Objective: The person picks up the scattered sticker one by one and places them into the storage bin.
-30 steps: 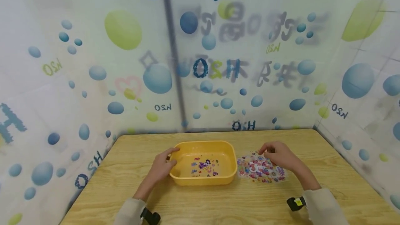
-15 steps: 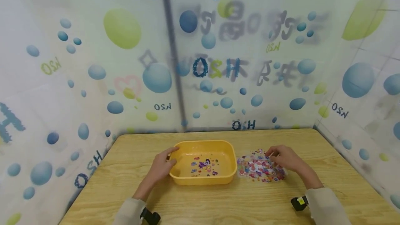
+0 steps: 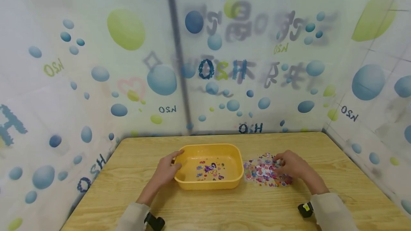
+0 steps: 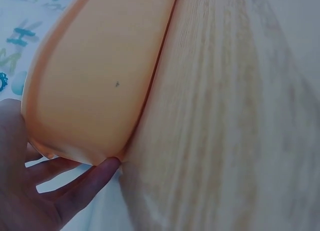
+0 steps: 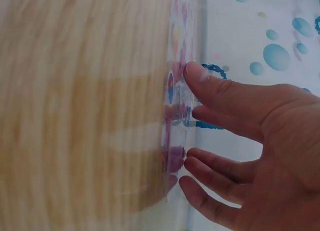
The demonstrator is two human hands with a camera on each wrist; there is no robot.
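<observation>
A yellow plastic basin (image 3: 210, 185) sits on the wooden table, with small multicoloured pieces (image 3: 210, 168) on its floor. My left hand (image 3: 165, 169) holds the basin's left end, fingers against the outer wall. In the left wrist view, the left fingers (image 4: 97, 178) touch the lower edge of that wall. Right of the basin lies a flat, clear layer of colourful sticker-like pieces (image 3: 264, 170). Over its right part is my right hand (image 3: 291, 165). In the right wrist view the right hand's fingers (image 5: 220, 96) are spread and bent, tips at the layer's surface; nothing shows between them.
The wooden table (image 3: 212, 209) reaches back to a patterned curtain (image 3: 205, 92) with blue and green dots, which also runs along both sides. A small black camera (image 3: 305, 209) is on the right wrist, another camera (image 3: 155, 221) on the left.
My right hand has shifted a little to the right and lower over the sticker-like pieces, uncovering some at the back. The left hand and the basin have stayed in place.
</observation>
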